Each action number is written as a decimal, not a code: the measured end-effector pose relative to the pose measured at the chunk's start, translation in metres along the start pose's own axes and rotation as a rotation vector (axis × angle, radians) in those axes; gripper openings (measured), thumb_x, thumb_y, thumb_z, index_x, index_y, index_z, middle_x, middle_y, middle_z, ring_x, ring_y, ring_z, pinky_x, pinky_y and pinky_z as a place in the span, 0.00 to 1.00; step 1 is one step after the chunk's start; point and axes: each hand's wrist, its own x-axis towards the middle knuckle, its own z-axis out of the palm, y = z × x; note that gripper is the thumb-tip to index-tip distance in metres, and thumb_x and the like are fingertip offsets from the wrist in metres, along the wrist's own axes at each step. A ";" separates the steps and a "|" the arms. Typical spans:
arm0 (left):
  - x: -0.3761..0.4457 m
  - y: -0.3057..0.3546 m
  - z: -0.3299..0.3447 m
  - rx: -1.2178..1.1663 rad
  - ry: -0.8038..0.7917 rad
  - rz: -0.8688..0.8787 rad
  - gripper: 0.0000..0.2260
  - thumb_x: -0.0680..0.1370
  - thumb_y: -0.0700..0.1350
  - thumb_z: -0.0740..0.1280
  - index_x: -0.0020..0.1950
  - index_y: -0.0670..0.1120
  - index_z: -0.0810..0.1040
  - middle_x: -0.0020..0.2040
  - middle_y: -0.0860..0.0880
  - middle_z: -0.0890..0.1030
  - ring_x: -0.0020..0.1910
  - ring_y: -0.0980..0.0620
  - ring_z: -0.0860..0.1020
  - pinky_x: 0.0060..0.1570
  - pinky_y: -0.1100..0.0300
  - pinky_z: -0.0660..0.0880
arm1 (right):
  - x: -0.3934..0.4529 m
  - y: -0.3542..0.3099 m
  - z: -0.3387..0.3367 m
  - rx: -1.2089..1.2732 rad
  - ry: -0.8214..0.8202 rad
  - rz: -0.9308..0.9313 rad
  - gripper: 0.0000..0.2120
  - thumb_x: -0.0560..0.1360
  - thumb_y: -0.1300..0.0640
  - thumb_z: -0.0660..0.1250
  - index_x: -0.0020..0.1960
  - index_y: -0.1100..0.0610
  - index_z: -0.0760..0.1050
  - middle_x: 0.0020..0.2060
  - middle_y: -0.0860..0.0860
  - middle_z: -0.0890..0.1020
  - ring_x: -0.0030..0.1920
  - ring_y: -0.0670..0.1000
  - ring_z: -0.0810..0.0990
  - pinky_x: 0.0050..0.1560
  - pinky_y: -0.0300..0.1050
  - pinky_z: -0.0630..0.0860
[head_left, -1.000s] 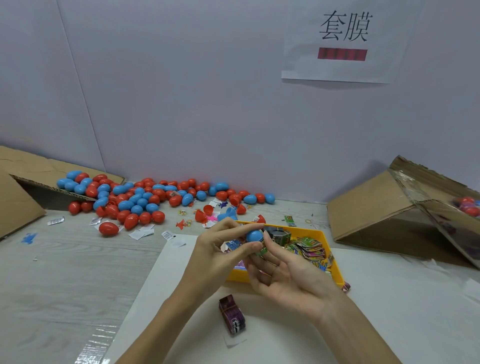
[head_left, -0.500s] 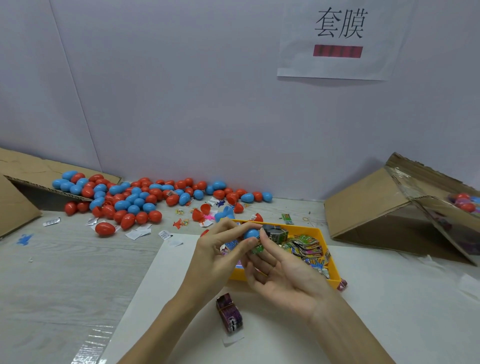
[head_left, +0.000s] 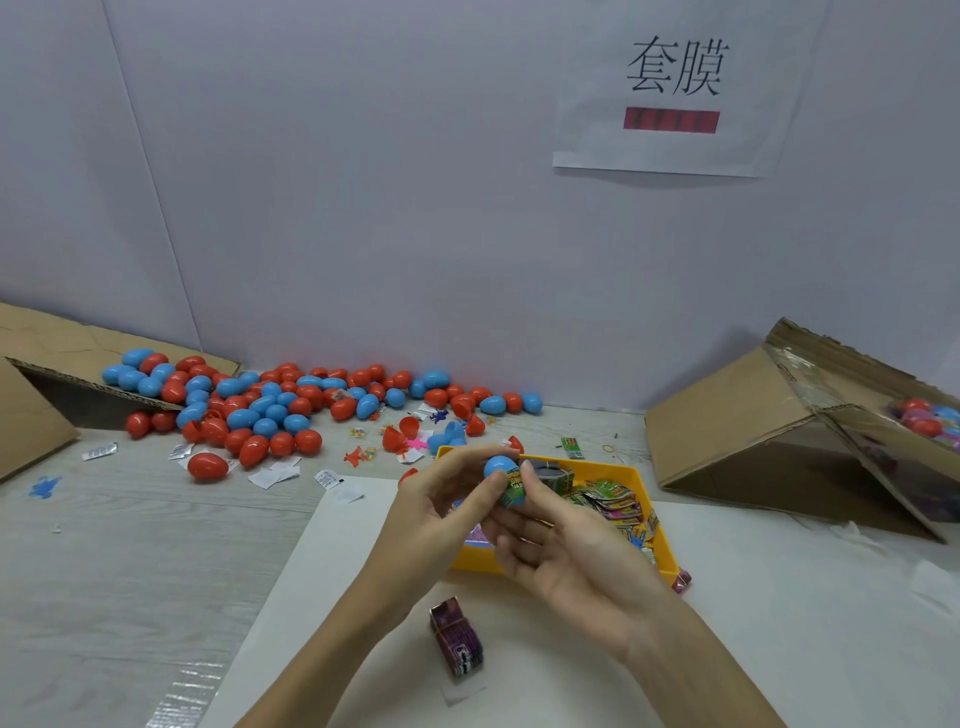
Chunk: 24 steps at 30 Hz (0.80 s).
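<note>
Fingers (head_left: 467, 460) of our left hand (head_left: 441, 514) pinch a small blue plastic egg (head_left: 500, 467) at its bare upper end, forefinger over the top and thumb beneath. Our right hand (head_left: 582, 556) lies palm up just beside the left. Its topmost finger presses the green printed film sleeve (head_left: 513, 491) that wraps the egg's lower half, and its other fingers (head_left: 511, 540) curl in below. We hold the egg in the air above the near left corner of a yellow plastic tray (head_left: 470, 564), which carries a heap of loose printed sleeves (head_left: 613, 501).

Nearer to us, a purple bundle of sleeves (head_left: 457, 644) lies on a white sheet (head_left: 322, 597) spread over the grey wood-grain surface (head_left: 104, 571). A scatter of red and blue plastic eggs (head_left: 260, 410) runs along the back wall, spilling from a tipped brown cardboard box (head_left: 31, 431) on the left. Another tipped cardboard box (head_left: 727, 415) on the right holds more eggs. A white paper sign (head_left: 675, 88) with black characters hangs on the wall.
</note>
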 end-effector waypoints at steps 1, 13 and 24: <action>0.000 0.000 0.001 -0.004 0.010 -0.003 0.13 0.80 0.49 0.68 0.63 0.51 0.83 0.57 0.51 0.85 0.60 0.51 0.82 0.57 0.60 0.79 | 0.000 0.001 0.000 0.004 -0.011 0.008 0.20 0.78 0.51 0.71 0.62 0.65 0.81 0.52 0.62 0.86 0.49 0.57 0.88 0.41 0.43 0.83; -0.002 0.000 0.006 -0.119 -0.001 -0.050 0.12 0.80 0.50 0.67 0.61 0.52 0.84 0.55 0.51 0.85 0.59 0.52 0.82 0.56 0.65 0.77 | 0.000 0.001 0.001 0.283 -0.111 0.104 0.18 0.76 0.57 0.72 0.61 0.68 0.82 0.60 0.64 0.83 0.55 0.59 0.85 0.52 0.51 0.82; -0.003 -0.001 0.009 -0.160 0.031 -0.038 0.12 0.79 0.49 0.67 0.59 0.52 0.86 0.57 0.50 0.85 0.60 0.51 0.82 0.53 0.65 0.78 | 0.003 0.002 0.001 0.273 -0.049 0.114 0.16 0.74 0.57 0.74 0.56 0.67 0.84 0.54 0.62 0.83 0.51 0.59 0.81 0.48 0.50 0.80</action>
